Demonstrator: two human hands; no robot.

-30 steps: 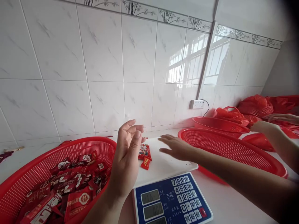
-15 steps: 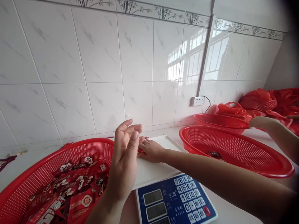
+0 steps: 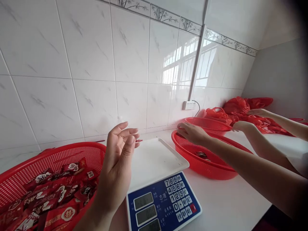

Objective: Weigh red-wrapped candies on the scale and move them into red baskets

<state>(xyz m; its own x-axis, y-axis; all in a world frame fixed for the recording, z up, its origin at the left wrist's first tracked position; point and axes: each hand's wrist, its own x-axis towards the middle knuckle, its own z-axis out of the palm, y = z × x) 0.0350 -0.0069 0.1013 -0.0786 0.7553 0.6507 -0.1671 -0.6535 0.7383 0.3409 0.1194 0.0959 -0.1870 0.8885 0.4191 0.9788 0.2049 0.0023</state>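
My left hand (image 3: 117,157) is raised between the left basket and the scale, its fingers loosely curled and apart, with nothing visible in it. Beyond its fingertips a bit of a red wrapper (image 3: 139,140) shows. The digital scale (image 3: 163,200) has a blue keypad panel and a white tray (image 3: 154,160) with only small specks on its visible part. My right hand (image 3: 193,132) reaches over the left rim of a red mesh basket (image 3: 211,171), fingers bent down; what they hold is hidden. A small dark packet (image 3: 201,154) lies inside that basket.
A red basket (image 3: 93,149) full of red candy packets (image 3: 48,195) stands at left. Behind the right basket is another red basket (image 3: 207,123). Co-workers' hands (image 3: 243,125) are at right, near red plastic bags (image 3: 238,106). A socket strip (image 3: 189,105) is on the tiled wall.
My right hand has moved from the scale tray to the right, over the red basket. My left hand keeps its pose. The view has turned right, and another co-worker's hand now shows.
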